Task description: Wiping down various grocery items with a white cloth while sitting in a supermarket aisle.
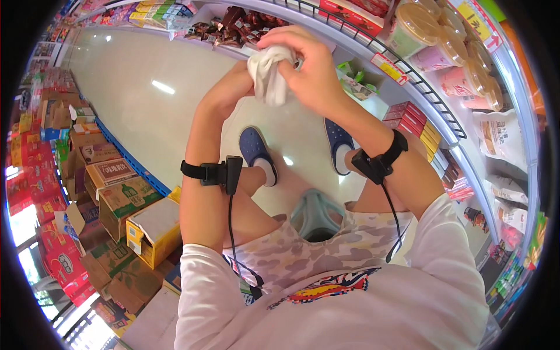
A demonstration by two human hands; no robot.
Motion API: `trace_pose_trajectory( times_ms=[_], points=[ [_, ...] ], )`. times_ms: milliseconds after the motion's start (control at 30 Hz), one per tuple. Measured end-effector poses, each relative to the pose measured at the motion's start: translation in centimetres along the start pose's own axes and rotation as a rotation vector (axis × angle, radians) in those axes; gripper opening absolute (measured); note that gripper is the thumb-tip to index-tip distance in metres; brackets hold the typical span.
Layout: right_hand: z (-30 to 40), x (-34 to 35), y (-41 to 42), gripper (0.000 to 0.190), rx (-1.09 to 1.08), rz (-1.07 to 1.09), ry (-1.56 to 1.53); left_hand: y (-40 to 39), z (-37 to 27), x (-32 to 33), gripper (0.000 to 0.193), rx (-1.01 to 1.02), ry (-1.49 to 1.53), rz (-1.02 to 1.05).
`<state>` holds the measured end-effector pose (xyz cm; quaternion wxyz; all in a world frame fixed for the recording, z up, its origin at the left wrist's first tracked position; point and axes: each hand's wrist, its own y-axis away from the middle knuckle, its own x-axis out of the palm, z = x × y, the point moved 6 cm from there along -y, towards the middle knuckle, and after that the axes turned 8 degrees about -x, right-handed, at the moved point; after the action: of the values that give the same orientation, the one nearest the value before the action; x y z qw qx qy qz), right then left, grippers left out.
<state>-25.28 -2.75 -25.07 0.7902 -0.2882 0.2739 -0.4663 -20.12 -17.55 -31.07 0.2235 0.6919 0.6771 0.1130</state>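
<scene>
A bunched white cloth (273, 76) is between my two hands, above the pale floor and in front of the shelf's lower level. My right hand (310, 65) grips it from the right, with the thumb pressed on its front and the fingers curled over the top. From the left, my left hand (240, 83) holds it too; most of those fingers are hidden behind the cloth. Just beyond the hands lie brown-wrapped packets (238, 28) in a white bin. A black strap with a small device is on each forearm.
Shelving with a black wire rail (420, 83) curves along the right, holding lidded cups (455, 43) and bags. Stacked cardboard boxes (127, 197) line the left beside a blue plastic edge (127, 151). A grey-blue stool (317, 212) is beneath me. Red boxes (404, 116) sit low on the right.
</scene>
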Motion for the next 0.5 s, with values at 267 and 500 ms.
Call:
trace_pose_trajectory(
  times_ms=[267,500],
  points=[
    [-3.6,0.0,2.7,0.057,0.837,-0.015,-0.275,2.4,-1.2,-0.4,0.096,0.18,1.021,0.573],
    [-1.4,3.8,4.5,0.046,1.087,-0.221,-1.004,1.6,-2.0,-1.0,0.105,0.338,0.821,0.359]
  ],
)
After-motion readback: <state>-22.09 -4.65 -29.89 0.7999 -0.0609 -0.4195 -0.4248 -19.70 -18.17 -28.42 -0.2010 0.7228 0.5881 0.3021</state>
